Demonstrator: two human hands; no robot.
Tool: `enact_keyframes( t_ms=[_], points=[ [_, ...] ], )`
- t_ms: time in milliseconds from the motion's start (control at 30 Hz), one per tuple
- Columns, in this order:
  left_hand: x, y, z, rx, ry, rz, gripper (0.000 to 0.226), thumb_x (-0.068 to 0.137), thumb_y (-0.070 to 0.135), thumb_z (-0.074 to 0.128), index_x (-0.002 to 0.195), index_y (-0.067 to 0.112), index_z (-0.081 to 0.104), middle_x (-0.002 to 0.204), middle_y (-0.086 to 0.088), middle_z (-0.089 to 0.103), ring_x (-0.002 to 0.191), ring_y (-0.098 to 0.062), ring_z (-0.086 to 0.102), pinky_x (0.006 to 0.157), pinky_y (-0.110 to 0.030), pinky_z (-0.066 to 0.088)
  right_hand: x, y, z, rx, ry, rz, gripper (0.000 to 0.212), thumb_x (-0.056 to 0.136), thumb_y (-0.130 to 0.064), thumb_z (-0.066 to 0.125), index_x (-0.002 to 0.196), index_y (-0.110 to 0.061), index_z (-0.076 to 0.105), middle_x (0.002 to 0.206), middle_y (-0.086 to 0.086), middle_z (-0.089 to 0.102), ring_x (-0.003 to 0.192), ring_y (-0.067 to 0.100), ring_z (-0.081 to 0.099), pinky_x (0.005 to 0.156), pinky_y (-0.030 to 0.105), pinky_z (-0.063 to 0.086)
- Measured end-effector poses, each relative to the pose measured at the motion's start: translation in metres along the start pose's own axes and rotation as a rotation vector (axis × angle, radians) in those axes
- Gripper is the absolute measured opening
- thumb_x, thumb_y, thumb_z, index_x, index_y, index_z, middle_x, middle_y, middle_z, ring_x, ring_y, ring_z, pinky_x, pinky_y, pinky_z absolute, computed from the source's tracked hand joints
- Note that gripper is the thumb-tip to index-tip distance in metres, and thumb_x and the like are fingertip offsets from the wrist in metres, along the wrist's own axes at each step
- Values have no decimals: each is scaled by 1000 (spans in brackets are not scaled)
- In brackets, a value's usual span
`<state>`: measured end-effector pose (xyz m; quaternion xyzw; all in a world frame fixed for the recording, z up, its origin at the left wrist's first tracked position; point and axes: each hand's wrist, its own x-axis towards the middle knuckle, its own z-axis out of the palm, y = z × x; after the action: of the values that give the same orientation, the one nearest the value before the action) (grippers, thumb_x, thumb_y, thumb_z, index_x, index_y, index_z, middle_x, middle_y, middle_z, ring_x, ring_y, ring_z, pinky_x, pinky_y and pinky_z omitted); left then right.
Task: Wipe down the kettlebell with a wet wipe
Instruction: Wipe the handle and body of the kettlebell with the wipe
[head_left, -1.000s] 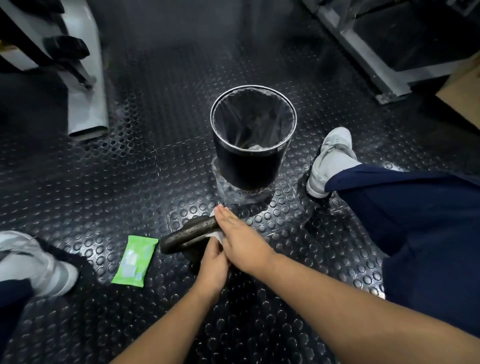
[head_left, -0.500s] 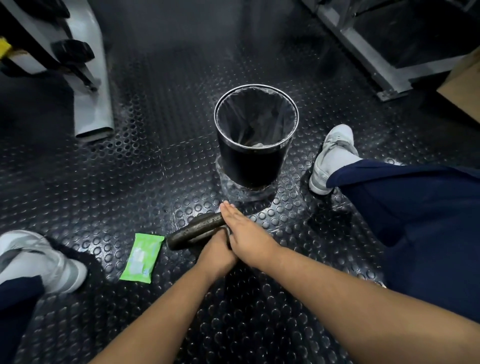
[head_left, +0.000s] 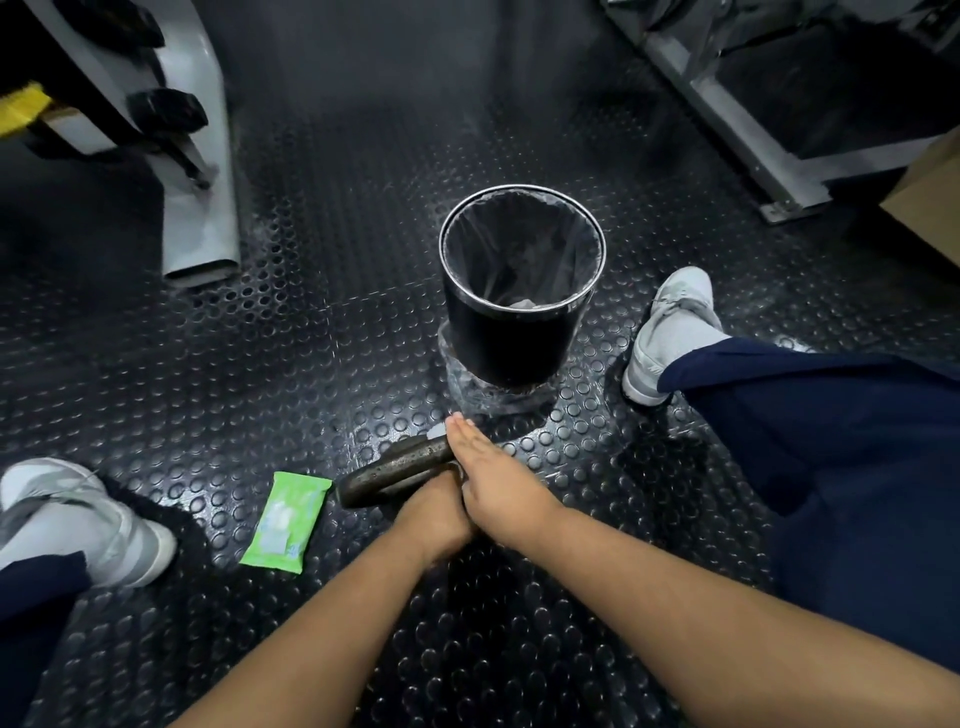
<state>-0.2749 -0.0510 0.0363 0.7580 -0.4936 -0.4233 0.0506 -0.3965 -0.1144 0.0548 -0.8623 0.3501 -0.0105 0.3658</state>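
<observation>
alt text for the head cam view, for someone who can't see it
A person's flat right hand presses a white wipe onto a kettlebell handle, the left hand against it below, fingers hidden. A green wipe pack lies on the studded floor to the left; a lined black bin stands beyond.

My hands cover most of the kettlebell (head_left: 400, 470); only its handle shows. The fingers of my left hand (head_left: 434, 512) are out of sight, so its hold is unclear. Just a white corner of the wet wipe (head_left: 435, 430) peeks past my right hand (head_left: 498, 483). Print on the green wipes pack (head_left: 285, 522) is too small to read. A cardboard box (head_left: 930, 208) is cut off at the right edge.
</observation>
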Motion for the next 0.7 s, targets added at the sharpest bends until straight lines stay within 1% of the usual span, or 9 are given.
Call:
enact_keyframes(
  t_ms=[67,167,233,333,433,500,567,633,700],
  points=[
    [-8,-7,-2,-90,55,79,15,86,31,62,98,29,53,102,0,70,93,-24,66,82,-35,53,1,-1,-1,1,-1,3,73,101,1,33,166,-15,3,173,-1,0,159,8,0,130,30,7],
    [-14,-25,7,-56,69,98,28,88,37,70,87,32,43,85,6,61,74,-16,59,67,-34,46,3,0,0,-8,9,10,72,103,-1,34,166,-17,2,173,-4,-2,158,6,-2,128,25,1],
    [-14,-25,16,-68,79,107,28,85,43,70,97,31,47,93,4,62,80,-15,62,70,-33,48,1,1,2,-6,7,22,74,103,1,35,166,-19,1,173,-7,-3,157,2,-4,126,20,-1],
    [-4,-17,17,17,21,31,45,84,42,71,119,21,53,113,-1,66,102,-26,68,88,-38,54,-1,-2,0,-14,0,31,76,101,3,35,166,-18,1,173,-7,-3,157,2,-3,120,14,-4],
    [17,-20,10,220,-49,-33,52,81,49,60,124,19,56,117,-3,69,106,-28,69,91,-39,56,0,-3,-4,3,-16,24,76,99,3,34,166,-16,2,173,-4,-1,158,4,-1,122,15,-3],
    [21,-16,4,229,-86,5,56,78,50,48,123,19,61,118,-5,71,104,-26,68,92,-38,56,1,-3,-3,-4,-13,28,77,98,4,34,166,-15,3,173,-3,0,158,4,-1,126,19,-1],
    [11,-11,0,88,-39,44,38,86,38,54,116,16,62,111,-5,71,100,-25,67,90,-38,54,2,-4,-3,-5,-14,32,76,98,4,33,166,-15,4,173,-3,0,158,5,-1,129,26,4],
    [-3,-20,2,-38,62,79,20,92,33,59,104,18,57,99,-1,69,90,-23,65,84,-42,53,2,-3,-3,-8,-26,30,72,101,0,33,165,-14,4,173,-4,0,158,6,-1,129,26,3],
    [-16,-30,9,-48,75,80,20,94,37,61,97,21,49,90,2,64,82,-20,62,78,-43,52,2,-4,-2,-21,-9,23,70,103,-2,34,165,-15,4,173,-4,0,158,5,0,128,23,3]
  ],
)
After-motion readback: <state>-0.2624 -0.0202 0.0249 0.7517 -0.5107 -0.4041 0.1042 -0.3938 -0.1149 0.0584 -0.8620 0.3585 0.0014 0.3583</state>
